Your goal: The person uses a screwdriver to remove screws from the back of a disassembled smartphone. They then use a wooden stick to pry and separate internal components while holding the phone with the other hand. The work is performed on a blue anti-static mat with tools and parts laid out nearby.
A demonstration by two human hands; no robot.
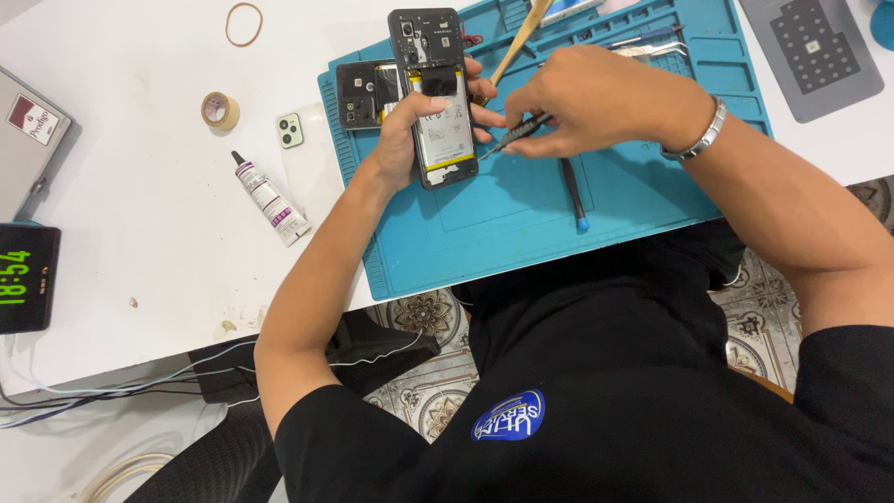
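The left hand (419, 130) clasps an opened phone (436, 98), its long axis running near to far, camera end far, over the blue mat (521, 233). The right hand (582, 102) pinches dark tweezers (515, 133) whose tips point left at the phone's right edge.

The left hand (410, 130) is gripping an opened phone (436, 102) over the blue mat (521, 224), while the right hand (596, 102) is pressing a dark tool (518, 132) against its right edge.
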